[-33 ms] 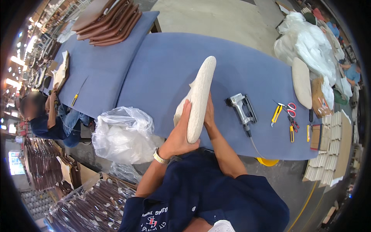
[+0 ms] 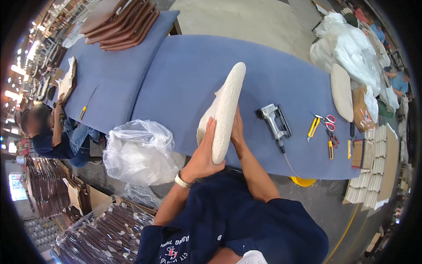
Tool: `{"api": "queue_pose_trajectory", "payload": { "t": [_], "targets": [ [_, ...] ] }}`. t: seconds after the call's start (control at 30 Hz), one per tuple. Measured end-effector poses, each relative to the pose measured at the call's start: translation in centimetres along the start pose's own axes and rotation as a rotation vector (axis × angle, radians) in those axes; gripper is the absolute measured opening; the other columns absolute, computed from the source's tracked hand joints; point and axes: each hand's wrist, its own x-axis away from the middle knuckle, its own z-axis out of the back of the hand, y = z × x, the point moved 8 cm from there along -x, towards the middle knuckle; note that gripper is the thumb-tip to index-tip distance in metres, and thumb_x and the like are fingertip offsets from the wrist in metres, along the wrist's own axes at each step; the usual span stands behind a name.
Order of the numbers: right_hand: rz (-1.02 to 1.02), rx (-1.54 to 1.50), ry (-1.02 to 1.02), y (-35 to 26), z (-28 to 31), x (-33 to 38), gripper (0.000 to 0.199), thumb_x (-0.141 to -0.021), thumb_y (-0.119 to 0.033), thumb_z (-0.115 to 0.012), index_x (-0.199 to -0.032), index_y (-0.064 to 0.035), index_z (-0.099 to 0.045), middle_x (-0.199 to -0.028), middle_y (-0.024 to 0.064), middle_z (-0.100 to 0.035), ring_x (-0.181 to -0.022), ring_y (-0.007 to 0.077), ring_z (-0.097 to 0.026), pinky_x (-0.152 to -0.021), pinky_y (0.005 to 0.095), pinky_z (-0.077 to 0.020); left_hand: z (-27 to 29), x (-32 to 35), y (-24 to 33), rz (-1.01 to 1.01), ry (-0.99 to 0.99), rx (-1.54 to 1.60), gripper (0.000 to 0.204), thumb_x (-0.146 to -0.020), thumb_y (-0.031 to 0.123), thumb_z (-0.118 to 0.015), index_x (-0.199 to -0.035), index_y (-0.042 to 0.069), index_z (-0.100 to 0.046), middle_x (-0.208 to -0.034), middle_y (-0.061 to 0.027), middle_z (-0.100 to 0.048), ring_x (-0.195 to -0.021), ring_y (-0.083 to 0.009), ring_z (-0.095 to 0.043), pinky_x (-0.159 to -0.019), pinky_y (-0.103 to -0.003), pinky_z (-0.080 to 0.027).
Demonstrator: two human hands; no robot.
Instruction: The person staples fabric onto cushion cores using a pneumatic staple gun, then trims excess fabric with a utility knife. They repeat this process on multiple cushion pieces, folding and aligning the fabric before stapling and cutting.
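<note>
**Cream seat cushion held on edge at the near side of the blue bench**

Blue cloth covers the long bench (image 2: 184,75), and a workshop crowds in around it. At the near edge, about midway along, both hands are on the cream seat cushion (image 2: 226,112). It stands on its edge, tilted, its narrow side facing up at the camera, its lower end just over the near edge of the bench. Left hand (image 2: 203,154), with a wristwatch (image 2: 182,180) on it, is clasped flat against the cushion's left face, thumb up along the fabric. Right hand (image 2: 237,130) presses the opposite face, fingers closed against it, so the cushion is gripped between the two palms.

Just to the right of the hands, a grey staple gun (image 2: 274,121) lies on the bench, its hose trailing off the near edge. Further right sit a yellow utility knife (image 2: 313,126) and red-handled scissors (image 2: 329,121), apart from each other, then a second cream cushion (image 2: 342,91) lying flat toward the right end. White plastic wrapping (image 2: 347,44) is heaped at the far right corner.

Left of the hands, off the near edge, a crumpled clear plastic bag (image 2: 138,152) bulges. On the neighbouring bench section, a stack of brown seat boards (image 2: 118,22) rests at the far corner, and another person (image 2: 48,132) sits at the far left.
</note>
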Motion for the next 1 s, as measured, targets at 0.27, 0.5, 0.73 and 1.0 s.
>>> {"api": "queue_pose_trajectory", "payload": {
  "t": [0.27,0.5,0.73,1.0],
  "targets": [
    [-0.085,0.365,0.227,-1.0,-1.1,4.2,0.082,-0.098,-0.043,-0.06,-0.158,0.0039,-0.031,-0.154,0.0274,-0.046,-0.142,0.0352,-0.048,-0.117,0.0412,-0.0379,-3.3,1.9,-8.7,0.092,0.088,0.01,0.11,-0.081,0.01,-0.074,-0.162,-0.007,-0.001,-0.164,-0.0342,-0.022,-0.153,-0.0449,-0.027,-0.125,-0.043,-0.027],
    [-0.149,0.713,0.188,-3.2,1.7,0.8,0.074,-0.077,-0.021,-0.075,-0.142,0.0026,-0.049,-0.121,0.0264,-0.071,-0.114,0.0446,-0.067,-0.099,0.0477,-0.0524,-5.6,-0.2,-8.6,-0.044,-0.025,0.132,0.115,-0.084,0.036,-0.078,-0.164,-0.002,-0.005,-0.168,-0.034,-0.008,-0.158,-0.047,-0.009,-0.126,-0.057,-0.015],
    [0.289,1.12,-0.793,-19.7,-6.7,0.7,0.066,-0.075,-0.011,-0.079,-0.139,-0.0141,-0.06,-0.124,0.0142,-0.072,-0.116,0.0389,-0.066,-0.097,0.0485,-0.0521,10.8,-1.0,8.5,-0.324,0.208,-1.107,0.104,-0.074,0.036,-0.089,-0.16,0.013,-0.036,-0.16,-0.0274,-0.039,-0.148,-0.0439,-0.039,-0.116,-0.063,-0.035],
    [0.46,0.721,-0.286,-15.2,-4.5,-9.2,0.048,-0.089,-0.017,-0.073,-0.135,-0.0067,-0.064,-0.136,0.0154,-0.067,-0.127,0.0356,-0.062,-0.107,0.0454,-0.0489,7.9,2.0,-9.8,0.597,0.258,-0.7,0.098,-0.083,0.039,-0.08,-0.16,0.005,-0.029,-0.115,-0.0245,-0.072,-0.093,-0.0475,-0.072,-0.08,-0.054,-0.057]
  ]
}}
